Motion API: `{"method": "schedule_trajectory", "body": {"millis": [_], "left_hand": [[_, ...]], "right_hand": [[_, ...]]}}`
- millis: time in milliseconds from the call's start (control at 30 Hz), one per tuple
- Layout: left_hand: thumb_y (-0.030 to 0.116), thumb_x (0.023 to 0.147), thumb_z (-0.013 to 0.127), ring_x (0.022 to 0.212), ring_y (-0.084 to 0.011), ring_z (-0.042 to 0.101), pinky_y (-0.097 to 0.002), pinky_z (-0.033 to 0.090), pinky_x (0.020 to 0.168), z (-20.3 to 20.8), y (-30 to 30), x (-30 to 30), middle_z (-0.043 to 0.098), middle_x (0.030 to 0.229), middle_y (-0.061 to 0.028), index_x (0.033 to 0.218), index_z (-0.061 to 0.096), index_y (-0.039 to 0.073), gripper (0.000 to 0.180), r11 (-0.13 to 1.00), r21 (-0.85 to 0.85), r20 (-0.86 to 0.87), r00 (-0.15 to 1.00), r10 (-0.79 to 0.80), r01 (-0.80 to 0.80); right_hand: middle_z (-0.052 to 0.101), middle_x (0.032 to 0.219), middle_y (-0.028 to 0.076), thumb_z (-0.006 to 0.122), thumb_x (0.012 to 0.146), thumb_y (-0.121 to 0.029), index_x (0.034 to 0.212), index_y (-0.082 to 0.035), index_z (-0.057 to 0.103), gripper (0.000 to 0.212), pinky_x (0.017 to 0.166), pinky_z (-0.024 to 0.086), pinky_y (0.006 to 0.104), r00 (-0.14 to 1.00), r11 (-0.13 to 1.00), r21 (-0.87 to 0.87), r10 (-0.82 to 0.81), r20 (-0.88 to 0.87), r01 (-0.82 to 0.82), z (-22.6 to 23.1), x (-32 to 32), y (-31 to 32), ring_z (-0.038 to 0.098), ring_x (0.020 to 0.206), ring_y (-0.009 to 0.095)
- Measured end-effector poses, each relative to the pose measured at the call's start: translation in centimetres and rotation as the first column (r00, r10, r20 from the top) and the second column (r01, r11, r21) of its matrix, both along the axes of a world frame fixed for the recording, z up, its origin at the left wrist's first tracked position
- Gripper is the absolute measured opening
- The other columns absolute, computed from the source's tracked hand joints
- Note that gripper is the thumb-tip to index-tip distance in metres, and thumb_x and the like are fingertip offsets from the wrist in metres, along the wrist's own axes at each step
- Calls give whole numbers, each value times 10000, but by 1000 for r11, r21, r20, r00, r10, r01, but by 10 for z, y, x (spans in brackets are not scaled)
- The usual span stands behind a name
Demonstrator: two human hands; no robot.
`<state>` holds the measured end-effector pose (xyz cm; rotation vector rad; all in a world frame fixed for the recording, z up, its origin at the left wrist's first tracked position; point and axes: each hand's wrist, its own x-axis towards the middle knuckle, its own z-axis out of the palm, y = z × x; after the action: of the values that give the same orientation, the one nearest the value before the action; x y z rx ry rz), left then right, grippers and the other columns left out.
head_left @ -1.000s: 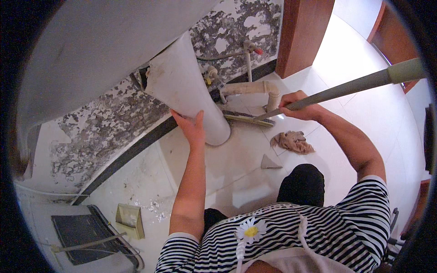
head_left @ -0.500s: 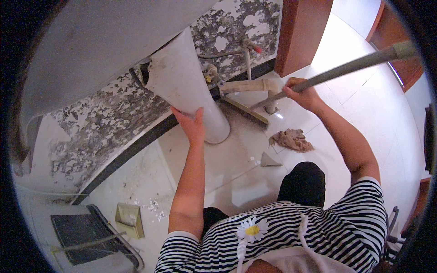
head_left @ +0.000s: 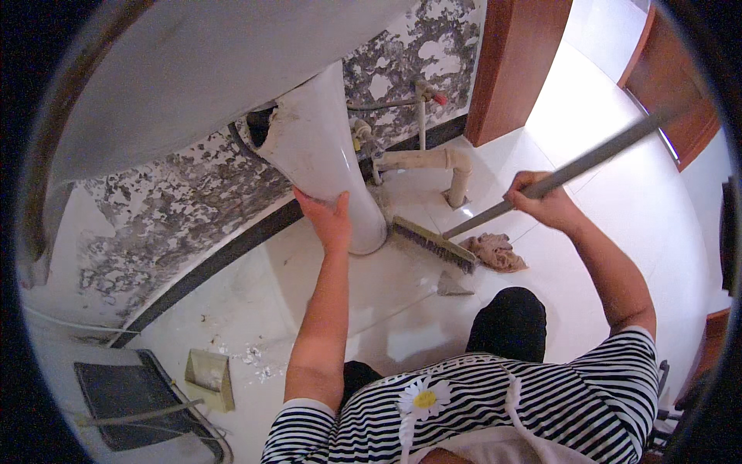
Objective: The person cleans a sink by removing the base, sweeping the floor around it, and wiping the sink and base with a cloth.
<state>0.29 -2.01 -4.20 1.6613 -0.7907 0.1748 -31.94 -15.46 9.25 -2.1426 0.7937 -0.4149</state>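
My left hand (head_left: 328, 216) grips the lower part of the white sink pedestal (head_left: 321, 139), thumb on its front and fingers along its left edge. The pedestal leans under the basin, and its upper end has a dark, rough opening. In my right hand (head_left: 533, 203) is the grey handle of a broom (head_left: 434, 243), held with closed fingers. The broom's bristles rest on the tiled floor just right of the pedestal's foot. Beside the broom head lies a crumpled brown rag (head_left: 498, 253), with a small grey triangular piece (head_left: 454, 286) nearer to me.
Behind the pedestal are a beige drain pipe (head_left: 421, 159) and a red-handled valve (head_left: 433, 94) by a peeling wall (head_left: 193, 166). A dustpan (head_left: 209, 379) lies at lower left, near white flakes (head_left: 251, 356) and a dark panel (head_left: 124, 402). A brown door frame (head_left: 514, 69) stands at the far right.
The broom head has moved toward me, away from the drain pipe, to beside the rag. My right hand has come nearer with the handle. My left hand stays on the pedestal.
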Motion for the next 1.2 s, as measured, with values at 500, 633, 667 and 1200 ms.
{"method": "schedule_trajectory", "body": {"millis": [500, 633, 667, 1200], "left_hand": [[190, 618, 701, 1176, -377, 248, -401, 189, 990, -4, -2, 2, 231, 1275, -262, 1275, 80, -79, 943, 999, 31, -14, 999, 34, -33], [188, 615, 706, 1178, -383, 240, -402, 184, 994, -11, 4, 3, 231, 1272, -270, 1271, 86, -83, 942, 999, 42, -9, 1000, 29, -29], [192, 615, 707, 1179, -384, 238, -402, 182, 996, -8, 3, 3, 230, 1272, -272, 1270, 88, -84, 943, 998, 47, 3, 999, 36, -36], [126, 644, 675, 1142, -338, 323, -378, 279, 958, 7, 18, 15, 245, 1264, -246, 1287, 113, -27, 867, 996, 22, -39, 996, -80, 81]], "right_hand": [[541, 519, 93, 542, 753, -235, 637, -28, 525, 238, 484, 417, 339, 872, 919, -57, -349, 344, 390, -104, 95, -51, 538, 477, 206], [551, 502, 83, 521, 768, -240, 601, -22, 521, 275, 499, 448, 310, 838, 864, -20, -483, 253, 504, -91, 70, -44, 564, 478, 176], [552, 501, 81, 526, 768, -230, 601, -20, 517, 268, 495, 448, 304, 829, 860, 7, -493, 265, 510, -82, 65, -31, 560, 474, 172], [524, 732, 97, 533, 786, -164, 693, 16, 483, 209, 522, 525, 276, 617, 733, 572, -653, 439, 368, -111, 68, -21, 553, 621, 165]]}}
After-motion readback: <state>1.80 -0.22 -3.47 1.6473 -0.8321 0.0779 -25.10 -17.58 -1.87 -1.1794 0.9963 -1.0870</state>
